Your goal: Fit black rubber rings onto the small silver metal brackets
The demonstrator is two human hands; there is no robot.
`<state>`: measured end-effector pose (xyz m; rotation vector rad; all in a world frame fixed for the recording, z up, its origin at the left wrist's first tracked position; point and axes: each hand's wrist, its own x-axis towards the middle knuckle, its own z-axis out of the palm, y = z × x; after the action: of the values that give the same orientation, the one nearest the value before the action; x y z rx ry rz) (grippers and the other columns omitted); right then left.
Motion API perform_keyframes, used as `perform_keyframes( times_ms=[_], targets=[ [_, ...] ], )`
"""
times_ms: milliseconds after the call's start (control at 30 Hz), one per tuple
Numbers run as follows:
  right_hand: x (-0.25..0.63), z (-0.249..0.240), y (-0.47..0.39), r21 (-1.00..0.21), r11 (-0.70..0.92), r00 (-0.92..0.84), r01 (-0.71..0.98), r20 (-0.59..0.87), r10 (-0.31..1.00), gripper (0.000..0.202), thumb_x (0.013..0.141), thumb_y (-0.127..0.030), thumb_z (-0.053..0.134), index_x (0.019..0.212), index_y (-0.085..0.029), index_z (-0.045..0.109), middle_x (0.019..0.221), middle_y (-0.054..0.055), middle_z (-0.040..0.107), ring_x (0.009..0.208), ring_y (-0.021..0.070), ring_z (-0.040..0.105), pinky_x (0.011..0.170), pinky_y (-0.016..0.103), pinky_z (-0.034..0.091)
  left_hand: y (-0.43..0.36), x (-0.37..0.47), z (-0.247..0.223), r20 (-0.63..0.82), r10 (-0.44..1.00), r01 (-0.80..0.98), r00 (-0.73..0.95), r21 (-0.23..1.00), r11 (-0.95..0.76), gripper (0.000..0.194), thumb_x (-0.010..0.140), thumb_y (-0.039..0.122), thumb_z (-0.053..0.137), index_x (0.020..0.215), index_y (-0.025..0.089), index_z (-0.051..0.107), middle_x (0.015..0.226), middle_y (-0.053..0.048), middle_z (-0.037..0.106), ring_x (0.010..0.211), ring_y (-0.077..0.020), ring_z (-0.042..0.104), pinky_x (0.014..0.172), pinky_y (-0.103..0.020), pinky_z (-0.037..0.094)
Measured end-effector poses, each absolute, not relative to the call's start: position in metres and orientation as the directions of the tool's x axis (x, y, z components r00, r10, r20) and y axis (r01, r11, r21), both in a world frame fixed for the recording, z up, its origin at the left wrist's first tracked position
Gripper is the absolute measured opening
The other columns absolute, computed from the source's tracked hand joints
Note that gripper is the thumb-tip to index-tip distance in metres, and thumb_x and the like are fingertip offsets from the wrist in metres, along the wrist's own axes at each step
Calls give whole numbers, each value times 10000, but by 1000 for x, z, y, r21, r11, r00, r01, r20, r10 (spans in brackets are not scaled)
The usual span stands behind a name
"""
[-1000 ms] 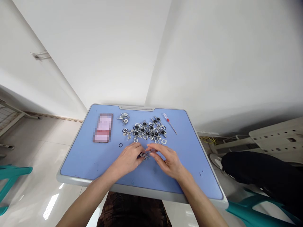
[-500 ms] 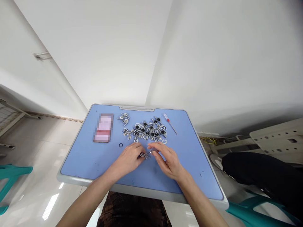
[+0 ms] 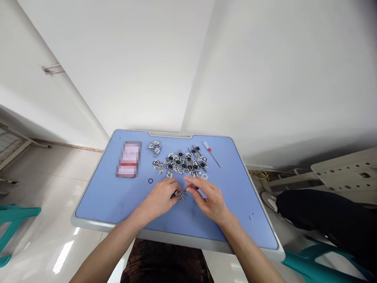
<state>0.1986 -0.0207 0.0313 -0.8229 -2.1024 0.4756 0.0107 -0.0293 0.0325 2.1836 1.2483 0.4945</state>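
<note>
My left hand (image 3: 161,196) is closed on a small metal fitting (image 3: 181,194), which has silvery prongs and a dark part mostly hidden by the fingers. Opposite it, my right hand (image 3: 207,196) pinches a small screwdriver (image 3: 192,186) with a pinkish clear handle, largely covered by the fingers. Its thin shaft points at the fitting and seems to touch it. Just beyond both hands lies a cluster of similar metal fittings (image 3: 183,166), many with round black heads. A black rubber ring (image 3: 150,181) rests left of my left hand.
The blue table (image 3: 100,200) stands against a white wall. A phone (image 3: 129,159) lies at its left, a few metal parts (image 3: 154,146) at the back, and a second screwdriver (image 3: 212,155) back right. A person's dark-clothed leg (image 3: 318,212) and a green stool (image 3: 312,267) are at right.
My right hand has shifted and turned slightly, so more of the screwdriver's handle shows between its fingers. My left hand and the fitting stay in place.
</note>
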Motion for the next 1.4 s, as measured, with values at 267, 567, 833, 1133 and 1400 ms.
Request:
perform_keyframes(
  times_ms=[267,567,833,1133,1400],
  targets=[
    [202,33,-21,-613,698,-531,370,477,701,414,945,-167,363,1348,-250,401,1081,103,615,962,206,595,746,355,531,-29,11,33,15,870,666,493,637,-389,94,822,130,562,888,171,615,895,-43,602,869,-191,565,772,-309,442],
    [199,32,-21,-599,712,-524,367,499,690,419,932,-182,437,1344,-257,402,922,62,632,764,167,599,671,313,517,-30,10,32,33,865,657,500,636,-404,81,823,136,565,883,165,611,886,-34,602,873,-188,565,765,-303,437],
    [199,32,-21,-597,708,-472,376,535,701,349,898,-177,520,1234,-269,498,832,32,636,725,169,593,639,305,502,-30,11,32,37,867,661,496,631,-405,72,835,140,558,878,166,610,893,-37,604,876,-187,559,767,-299,434],
    [194,34,-22,-611,690,-415,386,553,722,181,878,-182,565,1048,-243,562,767,8,644,662,144,598,607,274,501,-30,11,31,34,869,675,494,614,-408,69,836,143,560,875,165,612,864,-31,589,852,-179,556,736,-287,427],
    [203,31,-23,-720,576,-143,387,570,809,213,867,-179,578,1070,-242,561,801,4,640,655,126,604,638,269,521,-30,12,28,43,880,718,473,561,-413,46,842,173,572,881,168,594,902,-40,602,894,-200,561,777,-316,440]
  ],
)
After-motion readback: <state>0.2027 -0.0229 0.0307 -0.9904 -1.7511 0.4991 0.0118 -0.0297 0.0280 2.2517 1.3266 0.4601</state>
